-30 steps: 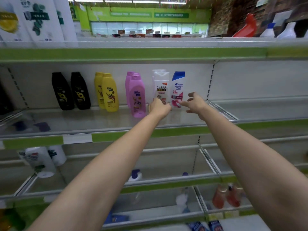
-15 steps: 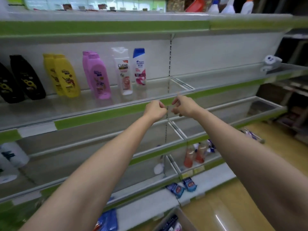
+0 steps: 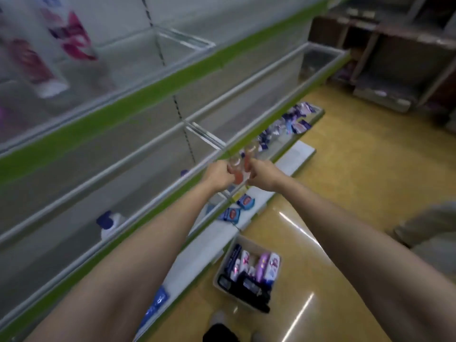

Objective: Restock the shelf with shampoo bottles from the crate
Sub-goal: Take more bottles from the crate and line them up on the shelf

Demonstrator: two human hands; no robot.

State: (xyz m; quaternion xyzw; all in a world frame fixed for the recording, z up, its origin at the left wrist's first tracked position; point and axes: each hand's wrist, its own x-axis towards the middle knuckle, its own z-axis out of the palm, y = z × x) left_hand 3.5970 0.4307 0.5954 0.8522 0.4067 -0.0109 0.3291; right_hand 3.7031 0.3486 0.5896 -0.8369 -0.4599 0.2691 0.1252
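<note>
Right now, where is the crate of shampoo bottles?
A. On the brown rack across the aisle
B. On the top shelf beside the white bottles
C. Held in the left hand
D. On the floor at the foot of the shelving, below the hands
D: the crate sits on the yellow floor against the shelf base, with bottles lying in it, lower in the view than both hands.

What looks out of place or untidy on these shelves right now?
On the bottom ledge, small blue packets lie scattered at different angles. A white bottle with a blue cap stands alone on the shelf above. No spill or damage is visible.
</note>
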